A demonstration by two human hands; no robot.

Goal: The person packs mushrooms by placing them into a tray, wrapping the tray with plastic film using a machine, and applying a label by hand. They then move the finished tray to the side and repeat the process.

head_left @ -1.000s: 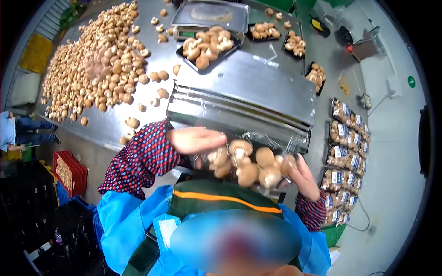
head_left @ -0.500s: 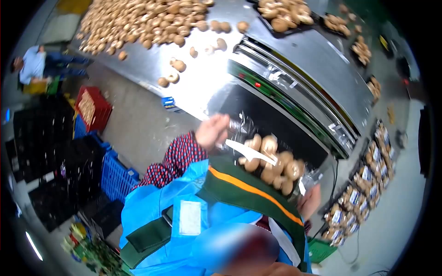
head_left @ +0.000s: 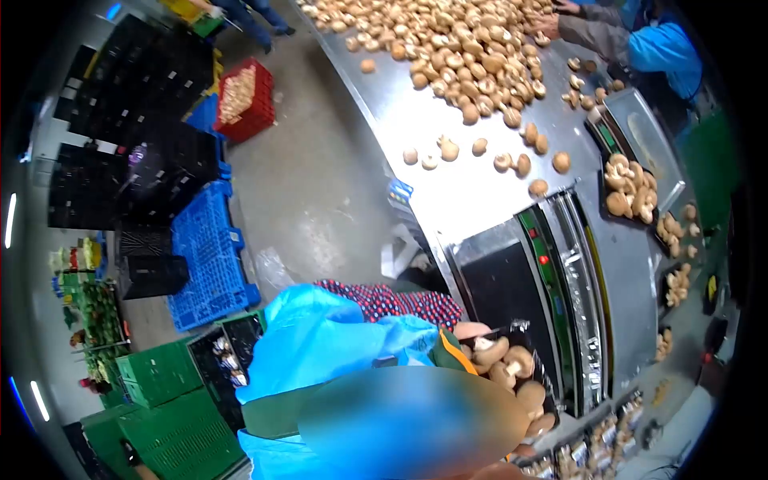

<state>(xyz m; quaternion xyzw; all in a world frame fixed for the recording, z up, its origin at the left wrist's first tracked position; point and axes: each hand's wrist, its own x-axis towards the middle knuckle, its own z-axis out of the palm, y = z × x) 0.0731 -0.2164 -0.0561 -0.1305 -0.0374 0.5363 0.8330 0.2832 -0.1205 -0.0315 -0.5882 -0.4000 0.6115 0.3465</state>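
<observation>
A black tray of brown mushrooms (head_left: 518, 362), with shiny clear film at its edge, is close against my body at the lower right. My left hand (head_left: 472, 330) is closed on the tray's near upper corner, below a red-dotted sleeve. Of my right hand (head_left: 524, 451), only a small patch of skin shows by the tray's lower end; its fingers are hidden. The wrapping machine's black plate (head_left: 500, 284) lies just beyond the tray, beside metal rollers (head_left: 576, 296).
Loose mushrooms (head_left: 472, 56) are heaped on the steel table (head_left: 360, 88). A co-worker's hands (head_left: 548, 26) touch the heap. Another filled tray (head_left: 630, 192) stands right. Wrapped packs (head_left: 600, 448) lie lower right. A red crate (head_left: 260, 104) and blue pallet (head_left: 210, 256) are left.
The view has swung, bringing more of the heap and a co-worker's arms into sight. The mushroom tray and my hands now appear lower, off the black plate and nearer my body.
</observation>
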